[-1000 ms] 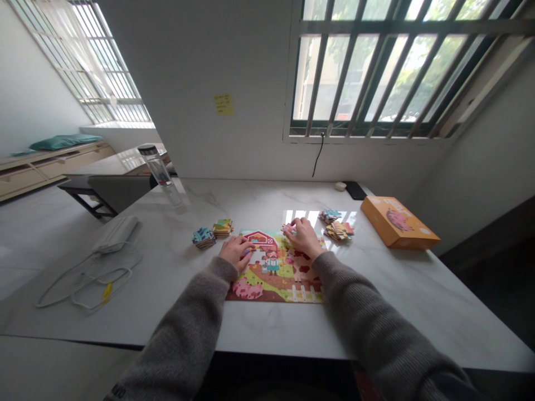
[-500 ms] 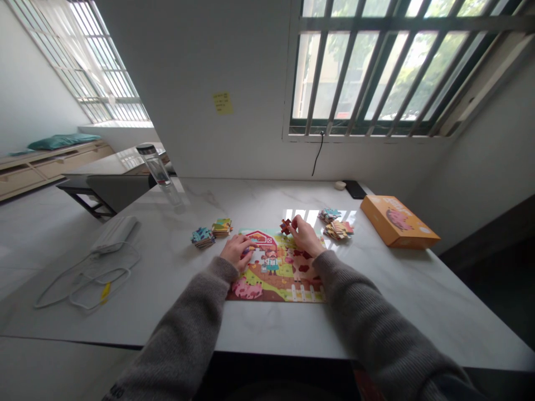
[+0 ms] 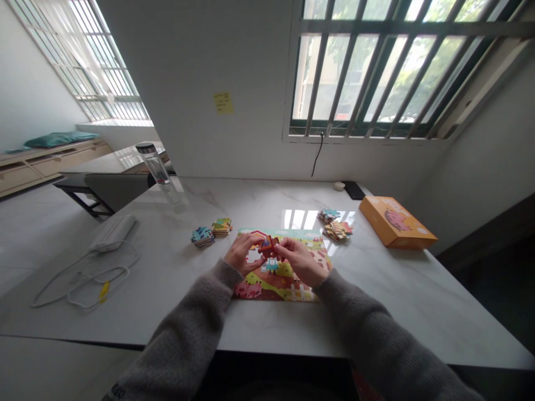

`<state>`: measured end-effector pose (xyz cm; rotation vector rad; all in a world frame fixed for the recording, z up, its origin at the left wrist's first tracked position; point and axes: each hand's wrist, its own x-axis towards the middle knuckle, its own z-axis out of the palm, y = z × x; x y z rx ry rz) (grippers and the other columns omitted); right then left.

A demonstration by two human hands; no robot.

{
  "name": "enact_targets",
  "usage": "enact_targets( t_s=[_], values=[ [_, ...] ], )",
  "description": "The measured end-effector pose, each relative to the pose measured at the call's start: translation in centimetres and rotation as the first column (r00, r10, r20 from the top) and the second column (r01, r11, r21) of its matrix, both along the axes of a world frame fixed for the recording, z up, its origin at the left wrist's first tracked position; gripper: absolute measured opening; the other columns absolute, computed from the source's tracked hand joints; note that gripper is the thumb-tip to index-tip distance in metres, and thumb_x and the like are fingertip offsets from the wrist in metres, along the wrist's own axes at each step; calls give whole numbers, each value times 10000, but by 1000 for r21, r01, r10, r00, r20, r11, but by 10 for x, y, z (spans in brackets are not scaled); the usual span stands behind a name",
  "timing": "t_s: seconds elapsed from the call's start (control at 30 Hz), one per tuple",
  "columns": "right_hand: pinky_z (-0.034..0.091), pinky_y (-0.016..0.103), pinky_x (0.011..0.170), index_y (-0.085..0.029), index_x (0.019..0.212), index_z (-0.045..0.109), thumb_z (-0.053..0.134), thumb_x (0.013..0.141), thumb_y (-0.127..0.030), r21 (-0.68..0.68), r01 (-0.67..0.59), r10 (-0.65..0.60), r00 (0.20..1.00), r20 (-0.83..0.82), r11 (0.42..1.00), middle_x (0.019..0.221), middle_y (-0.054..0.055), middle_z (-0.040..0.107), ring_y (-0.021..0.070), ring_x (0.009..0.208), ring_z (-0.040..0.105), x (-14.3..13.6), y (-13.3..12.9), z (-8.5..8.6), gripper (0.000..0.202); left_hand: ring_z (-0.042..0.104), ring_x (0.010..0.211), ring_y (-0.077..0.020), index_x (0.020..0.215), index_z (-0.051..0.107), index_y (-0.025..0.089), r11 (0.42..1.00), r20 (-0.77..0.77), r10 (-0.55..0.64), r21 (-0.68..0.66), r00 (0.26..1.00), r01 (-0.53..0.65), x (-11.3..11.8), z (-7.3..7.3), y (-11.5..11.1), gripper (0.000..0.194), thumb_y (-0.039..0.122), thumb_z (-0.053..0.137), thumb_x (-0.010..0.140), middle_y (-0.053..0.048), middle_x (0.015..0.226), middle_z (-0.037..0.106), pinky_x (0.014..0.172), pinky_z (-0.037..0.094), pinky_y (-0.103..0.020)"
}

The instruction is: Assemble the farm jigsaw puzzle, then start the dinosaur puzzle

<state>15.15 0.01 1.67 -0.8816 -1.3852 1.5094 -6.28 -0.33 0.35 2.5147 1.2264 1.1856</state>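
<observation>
At the far left of the worktop (image 3: 179,303) I see a white cable (image 3: 79,303) lying in loops, joined to a white block (image 3: 113,233). Behind them, a clear bottle (image 3: 155,165) stands near the back edge. Next come a blue stack (image 3: 203,236) and a green stack (image 3: 222,226) of pieces, side by side. My left hand (image 3: 242,250) is over the left part of the puzzle (image 3: 288,287), its grip pinching some red pieces (image 3: 266,245) between thumb and fingers; I can't tell how many. The puzzle lies flat under both hands, a pale gap showing near the left thumb. My right hand (image 3: 298,260) has its grip pinched on the right side of those same red pieces. Beyond it sit a second blue stack (image 3: 329,215) and a yellow stack (image 3: 336,230), then a phone (image 3: 354,190) and, farthest right, an orange box (image 3: 395,223).
</observation>
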Motion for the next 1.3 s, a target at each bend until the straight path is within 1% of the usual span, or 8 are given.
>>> enact_targets(
  t_s=[0.27, 0.37, 0.5, 0.6, 0.67, 0.9, 1.1, 1.3],
  values=[
    [444, 273, 638, -184, 788, 587, 722, 811, -528, 51, 14, -16, 999, 40, 999, 727, -3, 626, 144, 678, 571, -2, 4, -17, 370, 586, 1094, -275, 1205, 570, 211, 998, 10, -46, 41, 999, 45, -1, -4, 2, 450, 368, 730, 816, -103, 1144, 637, 982, 477, -440],
    [491, 298, 698, -187, 933, 592, 638, 894, -464, 219, 36, -70, 986, 151, 975, 862, 25, 649, 156, 759, 599, 5, 6, -12, 283, 580, 1086, -272, 1202, 575, 207, 999, 30, -48, 6, 998, 48, -4, -4, 3, 429, 340, 717, 819, -102, 1136, 622, 970, 484, -432],
    [510, 407, 924, -217, 1167, 561, 556, 954, -281, 634, -44, -230, 911, 343, 772, 1157, 93, 615, 215, 1043, 603, 18, 5, 0, 223, 563, 1094, -279, 1213, 587, 206, 997, 6, -49, -61, 999, 50, -6, -5, 5, 439, 375, 708, 826, -109, 1166, 611, 981, 476, -441],
    [468, 458, 1045, -239, 1241, 550, 568, 939, -190, 750, -229, -203, 876, 437, 621, 1261, 107, 580, 247, 1218, 532, 22, 3, 4, 306, 548, 1126, -282, 1208, 597, 205, 994, -5, -65, -88, 998, 64, -7, -6, 5, 426, 416, 686, 849, -111, 1191, 610, 1011, 453, -450],
    [487, 463, 1037, -248, 1263, 548, 569, 936, -163, 764, -289, -193, 861, 471, 578, 1275, 107, 573, 249, 1226, 527, 21, 3, 2, 338, 543, 1132, -282, 1208, 600, 198, 992, -2, -74, -98, 997, 74, -8, -7, 6, 429, 438, 675, 860, -115, 1191, 612, 1015, 448, -448],
    [511, 469, 1021, -251, 1285, 543, 567, 943, -143, 768, -314, -230, 831, 507, 557, 1282, 115, 557, 257, 1230, 524, 19, 6, -9, 360, 553, 1146, -289, 1227, 595, 192, 986, 1, -93, -138, 996, 92, -9, -13, 10, 471, 489, 656, 866, -122, 1206, 624, 1030, 435, -454],
    [519, 452, 1001, -225, 1216, 569, 569, 954, -163, 770, -317, -245, 822, 514, 553, 1225, 116, 583, 249, 1183, 549, 17, 5, -11, 268, 604, 1009, -248, 1302, 568, 173, 980, 38, -48, -193, 998, 55, -15, -4, 8, 508, 503, 561, 916, -110, 1125, 654, 950, 478, -407],
    [512, 461, 999, -224, 1212, 570, 605, 937, -171, 763, -340, -242, 809, 535, 549, 1216, 115, 587, 259, 1178, 547, 16, 3, -13, 282, 593, 921, -220, 941, 689, 169, 985, -46, 54, -164, 997, -61, -29, 0, 11, 221, 258, 489, 914, -70, 918, 660, 885, 476, -362]
  ],
)
